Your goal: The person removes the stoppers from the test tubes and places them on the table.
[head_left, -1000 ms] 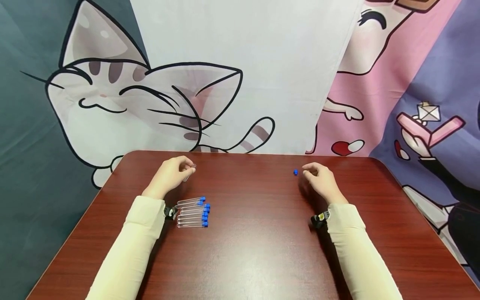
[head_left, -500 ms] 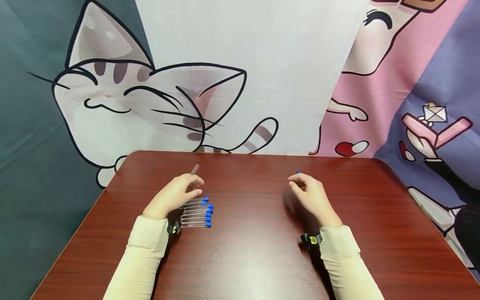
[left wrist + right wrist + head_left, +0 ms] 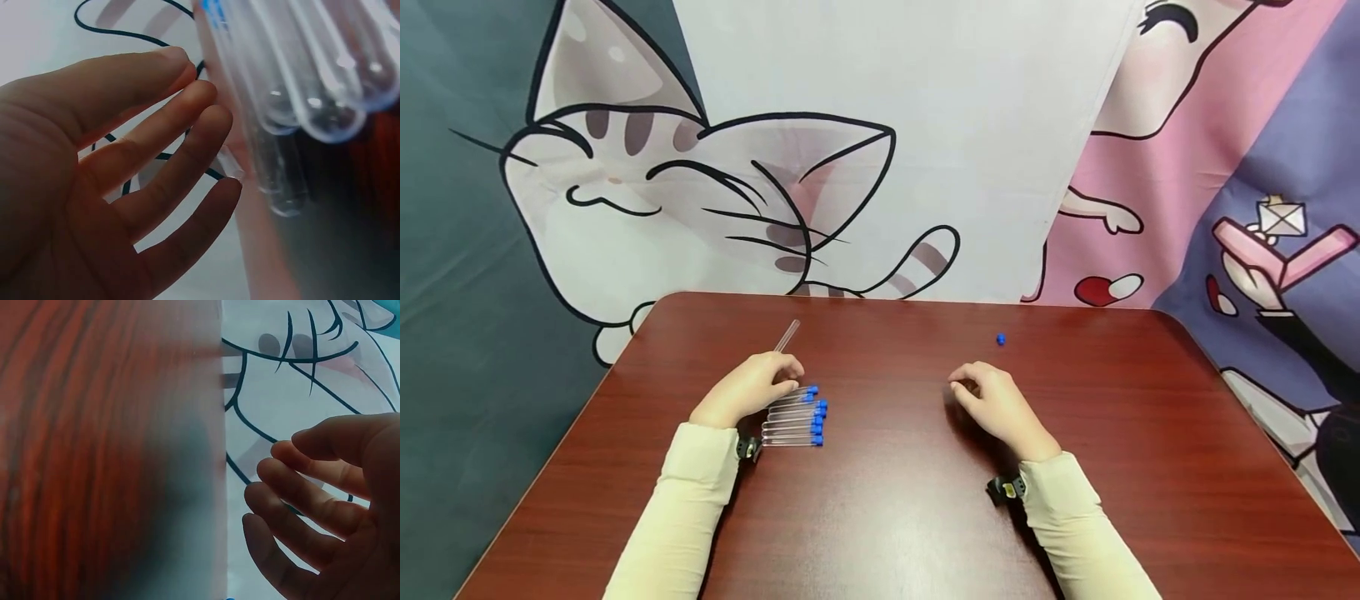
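Observation:
In the head view, my left hand (image 3: 747,387) hovers or rests beside a row of several clear test tubes (image 3: 793,431) with blue caps. Its fingers are loosely bent with nothing between them, as the left wrist view confirms. Just beyond that hand lies one clear tube (image 3: 787,334), its near end hidden behind the hand; no cap shows on its far end. A loose blue cap (image 3: 1001,339) sits towards the back right of the table. Nearer than the cap is my right hand (image 3: 997,410), fingers relaxed and slightly curved, holding nothing.
The brown wooden table (image 3: 895,517) runs back to a wall hung with cartoon cloth (image 3: 1000,108). A dark rounded object (image 3: 1337,458) stands past the table's right edge.
My left hand has let go of the lone tube and come nearer, to the capped tubes. My right hand has moved left and nearer, away from the blue cap.

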A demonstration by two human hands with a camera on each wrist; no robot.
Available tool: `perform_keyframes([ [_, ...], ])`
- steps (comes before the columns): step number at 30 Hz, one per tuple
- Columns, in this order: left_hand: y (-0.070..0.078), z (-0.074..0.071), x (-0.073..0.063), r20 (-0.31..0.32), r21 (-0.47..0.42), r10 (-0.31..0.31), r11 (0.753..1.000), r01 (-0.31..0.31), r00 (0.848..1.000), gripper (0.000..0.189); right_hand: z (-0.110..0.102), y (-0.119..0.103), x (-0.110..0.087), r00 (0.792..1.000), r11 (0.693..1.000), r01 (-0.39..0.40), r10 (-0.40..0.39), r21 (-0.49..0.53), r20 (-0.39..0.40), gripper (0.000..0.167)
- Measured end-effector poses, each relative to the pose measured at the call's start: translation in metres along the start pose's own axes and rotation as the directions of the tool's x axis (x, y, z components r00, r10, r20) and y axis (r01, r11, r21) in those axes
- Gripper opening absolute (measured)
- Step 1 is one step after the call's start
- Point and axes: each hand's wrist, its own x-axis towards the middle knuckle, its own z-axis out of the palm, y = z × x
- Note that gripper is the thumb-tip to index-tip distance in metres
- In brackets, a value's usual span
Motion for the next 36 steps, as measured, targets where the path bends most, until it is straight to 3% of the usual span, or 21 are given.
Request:
perform_keyframes([
  [10,-0.006,0.005,0.0,0.032,0.025,-0.001,1.0,0.0,1.0,0.008,-0.001,-0.014,-0.001,1.0,0.998,0.024,-0.025,0.066,0.018,0.01],
  [23,-0.005,0.006,0.002,0.013,0.091,-0.006,0.996,0.005,1.0,0.008,0.0,-0.023,-0.001,0.998,0.994,0.049,-0.054,0.1,0.044,0.011],
  [29,0.01,0.004,0.0,-0.011,0.104,0.012,0.994,-0.011,1.0,0.004,0.002,-0.026,0.0,0.996,0.992,0.069,-0.074,0.101,0.049,0.01],
  [36,0.033,0.002,0.002,-0.032,0.086,0.096,0.992,-0.093,0.995,0.004,0.005,-0.029,-0.001,0.995,0.992,0.081,-0.086,0.1,0.05,0.01],
])
